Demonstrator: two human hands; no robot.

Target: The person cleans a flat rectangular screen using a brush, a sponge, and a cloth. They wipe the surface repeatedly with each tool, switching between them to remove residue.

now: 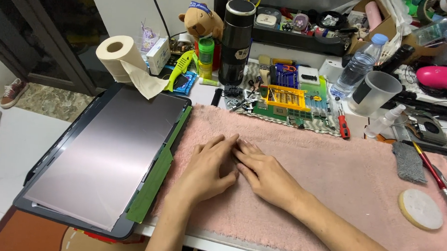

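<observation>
- Leftmost, a flat grey display panel [106,155] in a dark frame overhangs the desk edge, kept off the working area.
- On the soft pink towel [332,160], the left hand [206,170] lies flat, fingers together, empty.
- Touching it fingertip to fingertip, the right hand [264,175] also rests flat, holding nothing.
- Further right, a round white pad [421,209] lies near.

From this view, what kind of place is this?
Probably a home electronics repair bench: a circuit board beside a yellow bit tray, a red screwdriver, and a screen panel lying beside a pink towel.
</observation>
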